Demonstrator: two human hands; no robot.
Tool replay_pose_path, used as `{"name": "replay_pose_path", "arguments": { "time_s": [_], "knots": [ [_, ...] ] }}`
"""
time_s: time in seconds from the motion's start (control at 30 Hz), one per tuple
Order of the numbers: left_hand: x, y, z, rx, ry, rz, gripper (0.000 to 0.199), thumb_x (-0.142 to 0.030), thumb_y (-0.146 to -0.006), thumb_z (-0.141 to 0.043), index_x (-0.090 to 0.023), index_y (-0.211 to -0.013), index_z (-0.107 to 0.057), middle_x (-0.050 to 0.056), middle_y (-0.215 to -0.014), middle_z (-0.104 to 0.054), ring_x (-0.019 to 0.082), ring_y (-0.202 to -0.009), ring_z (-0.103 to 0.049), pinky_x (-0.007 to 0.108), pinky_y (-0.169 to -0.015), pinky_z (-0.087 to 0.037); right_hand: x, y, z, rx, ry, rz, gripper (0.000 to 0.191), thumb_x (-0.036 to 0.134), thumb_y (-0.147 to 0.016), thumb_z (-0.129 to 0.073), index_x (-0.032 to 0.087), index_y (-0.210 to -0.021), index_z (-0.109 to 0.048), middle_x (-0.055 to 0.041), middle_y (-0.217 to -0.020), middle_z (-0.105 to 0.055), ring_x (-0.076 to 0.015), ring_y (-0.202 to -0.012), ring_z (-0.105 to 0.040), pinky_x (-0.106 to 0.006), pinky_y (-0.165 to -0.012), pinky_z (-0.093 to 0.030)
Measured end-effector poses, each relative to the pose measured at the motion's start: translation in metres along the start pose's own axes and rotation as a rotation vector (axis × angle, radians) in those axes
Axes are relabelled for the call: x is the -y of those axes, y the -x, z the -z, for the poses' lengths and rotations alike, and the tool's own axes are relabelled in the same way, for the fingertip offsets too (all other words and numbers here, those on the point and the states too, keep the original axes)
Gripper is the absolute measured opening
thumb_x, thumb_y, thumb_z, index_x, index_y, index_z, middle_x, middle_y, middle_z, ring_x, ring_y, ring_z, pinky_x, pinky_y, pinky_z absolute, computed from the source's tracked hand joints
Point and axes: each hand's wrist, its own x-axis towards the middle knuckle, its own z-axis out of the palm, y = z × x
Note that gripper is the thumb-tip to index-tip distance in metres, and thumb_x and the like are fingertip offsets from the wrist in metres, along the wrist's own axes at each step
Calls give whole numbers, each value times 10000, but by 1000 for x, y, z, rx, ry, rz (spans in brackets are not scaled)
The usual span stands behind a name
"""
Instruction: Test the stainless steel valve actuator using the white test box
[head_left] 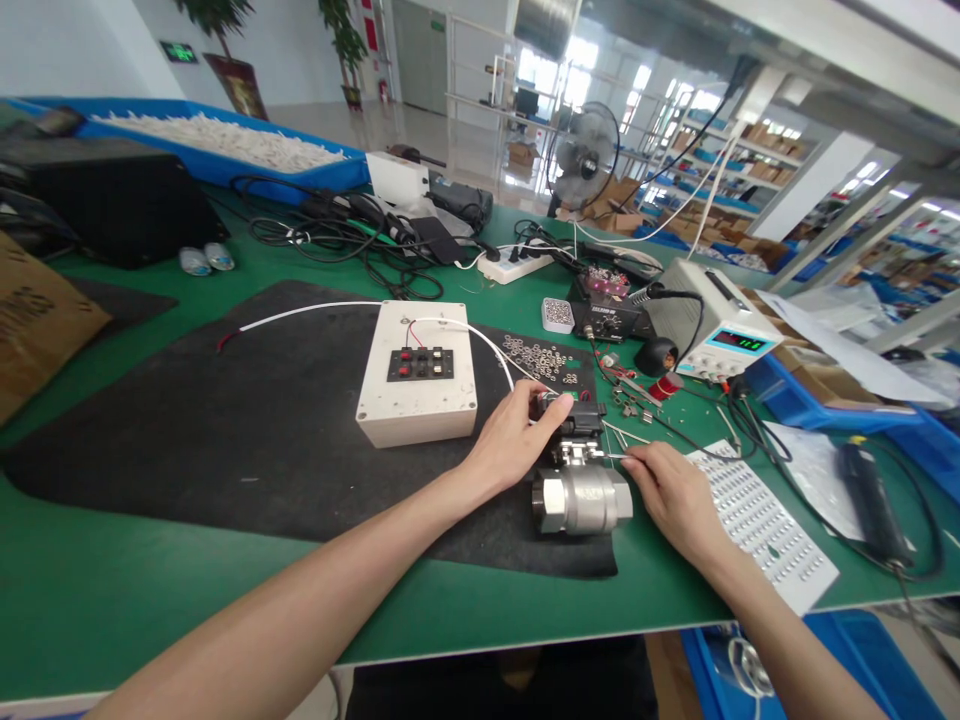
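A steel ball valve (583,500) lies on the black mat with a black actuator (577,418) mounted on its bracket (579,453). My left hand (517,432) is closed around the actuator, thumb on top and fingers at its far left side. To the right of the bracket, my right hand (667,490) pinches a thin metal tool (616,457), its tip reaching the bracket; its exact kind is too small to tell. A white cable (491,343) runs from the cream switch box (416,415) toward the actuator.
Small washers and nuts (540,360) lie scattered behind the actuator. A power supply (712,320) with a lit display stands at the back right. Beside my right forearm is a white sheet of small parts (772,530). Black cables (352,230) tangle at the back.
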Motion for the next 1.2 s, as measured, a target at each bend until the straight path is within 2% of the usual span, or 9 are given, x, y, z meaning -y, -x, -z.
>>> {"name": "replay_pose_path", "arguments": {
  "time_s": [0.53, 0.8, 1.03, 1.2],
  "knots": [
    [-3, 0, 0, 21, -5, 3, 470, -664, -1056, -491, -232, -1191, -618, 36, -1141, -737, 234, -1025, -678, 358, -887, -495, 3, -1, -2, 4, 53, 19, 220, 312, -1145, -486, 180, -1074, -647, -83, -986, -686, -219, -910, -641, -344, -823, -463],
    [-3, -1, -1, 3, -15, 22, 473, -678, -1040, -517, -235, -1153, -636, 20, -1081, -732, 228, -971, -658, 360, -874, -467, -5, 1, -7, -47, 39, 39, 205, 319, -1128, -542, 166, -1061, -661, -70, -961, -679, -215, -891, -638, -339, -814, -454],
    [-3, -2, -1, 17, -16, -11, 490, -671, -1041, -514, -232, -1192, -673, 43, -1163, -737, 249, -1039, -663, 377, -905, -470, -2, 0, -6, -94, 42, 52, 195, 318, -1120, -566, 166, -1045, -661, -62, -960, -686, -207, -876, -649, -328, -810, -463],
    [-2, -3, 1, 24, 5, -51, 476, -643, -1051, -513, -227, -1185, -703, 40, -1150, -738, 245, -1039, -664, 367, -897, -474, 0, 1, -6, -111, 54, 58, 189, 316, -1115, -580, 163, -1039, -661, -63, -956, -687, -202, -872, -651, -322, -810, -470]
  ]
}}
